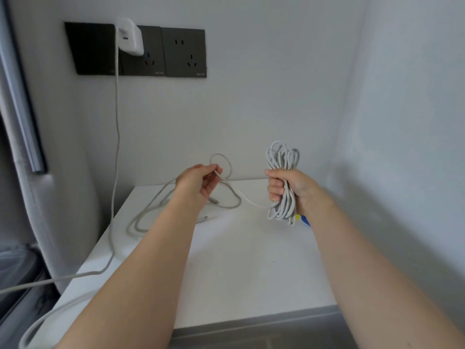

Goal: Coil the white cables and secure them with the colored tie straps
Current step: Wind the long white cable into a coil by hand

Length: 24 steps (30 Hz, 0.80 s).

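A nearly coiled bundle of white cable (pixel 283 157) is gripped by the right hand (pixel 289 187) over the white tabletop (pixel 251 260), its loose tail (pixel 247 200) pinched by the left hand (pixel 198 182). The yellow-and-blue tie straps (pixel 303 219) are not yet used, and another white cable (pixel 151 210) is left uncoiled.

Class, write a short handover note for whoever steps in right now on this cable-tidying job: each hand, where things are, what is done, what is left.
Right hand grips the coiled bundle above the table.
Left hand pinches its loose tail.
Coloured tie straps show behind the bundle's lower end.
A second cable lies loose on the table.
Done: one cable mostly coiled.
Left: wind in the tail, strap it, then do the second cable.
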Available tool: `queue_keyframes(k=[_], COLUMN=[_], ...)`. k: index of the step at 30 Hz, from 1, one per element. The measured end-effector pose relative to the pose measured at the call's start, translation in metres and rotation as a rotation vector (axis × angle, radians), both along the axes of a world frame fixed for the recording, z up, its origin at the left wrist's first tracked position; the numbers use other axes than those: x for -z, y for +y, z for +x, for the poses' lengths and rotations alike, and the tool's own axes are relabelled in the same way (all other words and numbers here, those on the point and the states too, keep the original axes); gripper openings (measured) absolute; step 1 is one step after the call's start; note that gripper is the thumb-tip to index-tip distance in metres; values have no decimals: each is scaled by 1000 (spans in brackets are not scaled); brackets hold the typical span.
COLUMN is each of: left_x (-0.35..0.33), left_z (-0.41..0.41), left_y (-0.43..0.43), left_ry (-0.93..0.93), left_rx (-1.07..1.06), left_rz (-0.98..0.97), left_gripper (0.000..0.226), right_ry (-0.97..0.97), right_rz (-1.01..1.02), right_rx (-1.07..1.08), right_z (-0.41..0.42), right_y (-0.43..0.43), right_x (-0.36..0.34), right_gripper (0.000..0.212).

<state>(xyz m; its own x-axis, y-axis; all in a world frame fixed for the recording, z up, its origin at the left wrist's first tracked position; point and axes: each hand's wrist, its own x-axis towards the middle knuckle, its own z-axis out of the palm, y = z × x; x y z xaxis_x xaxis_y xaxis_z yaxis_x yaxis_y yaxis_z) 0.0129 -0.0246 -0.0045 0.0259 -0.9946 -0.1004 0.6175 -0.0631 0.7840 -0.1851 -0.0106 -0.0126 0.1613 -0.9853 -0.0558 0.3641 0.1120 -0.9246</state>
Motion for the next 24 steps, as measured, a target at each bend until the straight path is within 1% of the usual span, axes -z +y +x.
queue_keyframes(k=[1,3,6,8,10,12,17,20,24], left_x=[0,-1,-2,-2,-4,-5,-4,0,2], left_z=[1,0,0,3,6,7,10,10,6], left_y=[-1,-2,-3,-4,-2,1,-5,-7,-3], left_ry=[-6,-98,-175,-108,36,99,44,-57,-142], left_rx=[0,8,53,94,136,176,109,99,152], left_rz=[6,29,94,134,144,96,17,-39,-82], left_gripper=[15,17,29,37,39,37,19,21,24], right_ry=[16,43,84,97,94,112,188,237,274], right_rz=[18,48,82,90,89,78,45,30,45], right_rx=[6,26,73,95,101,82,-45,-108,-153], right_z=[-1,-3,-5,-4,-5,-5,-5,-5,-1], right_y=[0,1,1,1,0,1,2,3,6], right_x=[-1,-2,-1,-1,-1,-1,-1,-1,-3], right_gripper=[33,32,31,31,31,30,26,21,15])
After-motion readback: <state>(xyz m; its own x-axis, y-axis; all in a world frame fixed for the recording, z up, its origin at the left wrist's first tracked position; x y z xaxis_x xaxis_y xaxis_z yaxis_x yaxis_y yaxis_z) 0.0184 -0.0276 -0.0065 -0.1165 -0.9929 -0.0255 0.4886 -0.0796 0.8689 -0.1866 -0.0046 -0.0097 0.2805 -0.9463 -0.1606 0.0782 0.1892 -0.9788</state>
